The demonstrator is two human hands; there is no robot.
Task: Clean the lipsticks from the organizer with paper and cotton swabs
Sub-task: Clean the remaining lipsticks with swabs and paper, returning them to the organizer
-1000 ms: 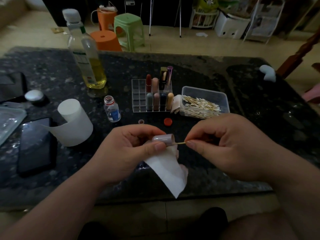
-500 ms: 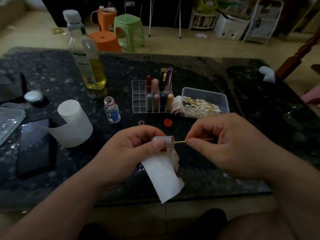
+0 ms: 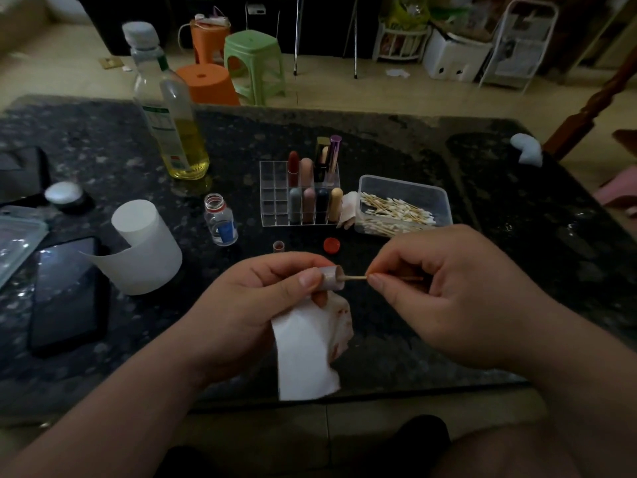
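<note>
On my feed the left hand is curled around a pale mauve lipstick tube, thumb pressed on its side and fingers wrapped behind. The tube lies nearly level, its long axis running left to right, with its open mouth pointing right toward the other hand. The right hand pinches a cotton swab between thumb and forefinger, the remaining fingers folded in. The swab's wooden stick lies along the same line as the tube, and its left end sits inside the tube's mouth, so I cannot see the tip. A strip of white paper is tucked under the left hand's fingers and hangs down past the near edge of the dark stone table, with reddish smears along its right edge. Both hands are above the table's near edge. Farther back stands the clear organizer with upright lipsticks in its right compartments. Just beside it on the right is the swab box. A paper roll stands well to the left.
</note>
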